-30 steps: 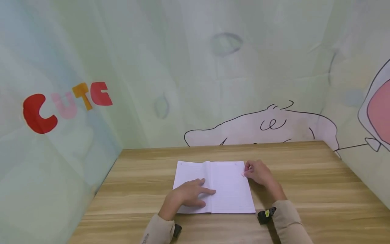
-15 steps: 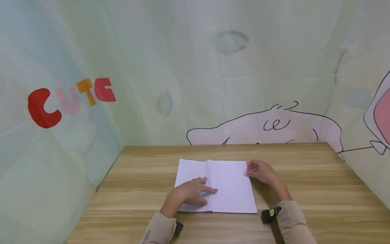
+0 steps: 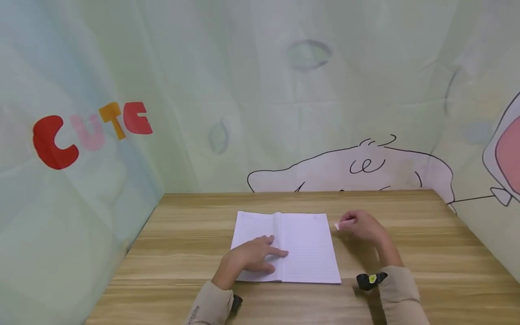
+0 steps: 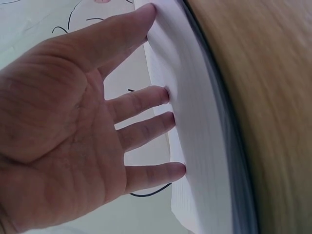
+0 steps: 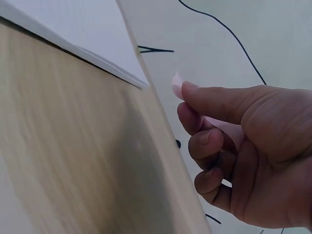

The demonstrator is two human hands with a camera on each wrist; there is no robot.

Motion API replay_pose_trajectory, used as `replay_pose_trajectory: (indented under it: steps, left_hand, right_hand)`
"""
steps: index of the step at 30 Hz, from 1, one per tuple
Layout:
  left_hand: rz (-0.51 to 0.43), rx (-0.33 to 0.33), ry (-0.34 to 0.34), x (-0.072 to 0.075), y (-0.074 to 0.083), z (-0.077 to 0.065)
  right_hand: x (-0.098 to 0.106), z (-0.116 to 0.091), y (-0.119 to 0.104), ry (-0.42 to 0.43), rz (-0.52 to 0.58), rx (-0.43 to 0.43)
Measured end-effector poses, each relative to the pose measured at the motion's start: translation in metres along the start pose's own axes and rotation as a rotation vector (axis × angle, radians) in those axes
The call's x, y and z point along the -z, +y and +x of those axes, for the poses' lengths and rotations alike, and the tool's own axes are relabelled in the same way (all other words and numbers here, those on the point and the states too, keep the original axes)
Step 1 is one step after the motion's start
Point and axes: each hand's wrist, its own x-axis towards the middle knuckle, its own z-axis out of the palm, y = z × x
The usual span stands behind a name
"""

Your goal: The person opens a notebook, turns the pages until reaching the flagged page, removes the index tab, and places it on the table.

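An open notebook [image 3: 308, 248] with lined pages lies flat on the wooden table. My left hand [image 3: 253, 257] rests on its left page with fingers spread, one fingertip reaching past the centre fold. In the left wrist view, the fingertips of the left hand [image 4: 83, 117] touch the paper and the palm is raised off it. Right of the notebook, my right hand [image 3: 363, 225] pinches a small pale pink slip of paper [image 3: 336, 226] between thumb and forefinger. The right wrist view shows the slip's tip [image 5: 177, 86] poking out beyond the thumb, with more pink behind the fingers.
The wooden tabletop [image 3: 187, 234] spreads around the notebook on every side. Behind it hangs a pale green curtain [image 3: 195, 90] with cartoon drawings and coloured letters. A black wrist camera [image 3: 370, 280] sits at the right sleeve.
My right hand has moved away from the notebook's right edge, to the right, with the pink slip in its fingers. The left hand stays in place on the page.
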Motion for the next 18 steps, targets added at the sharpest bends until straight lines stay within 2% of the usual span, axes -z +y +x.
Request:
replay_pose_trajectory:
  steps: [4,10,18]
  left_hand:
    - [-0.001,0.006,-0.002,0.0,-0.001,-0.001]
    - [-0.021,0.01,-0.004,0.001,-0.002,-0.001]
    - [-0.026,0.007,-0.011,0.002,0.002,0.001]
  right_hand:
    - [0.01,-0.004,0.007,-0.018,-0.01,-0.003]
    - [0.023,-0.01,0.019,-0.066,-0.085,0.0]
    - [0.027,-0.016,0.024,-0.121,-0.1,-0.027]
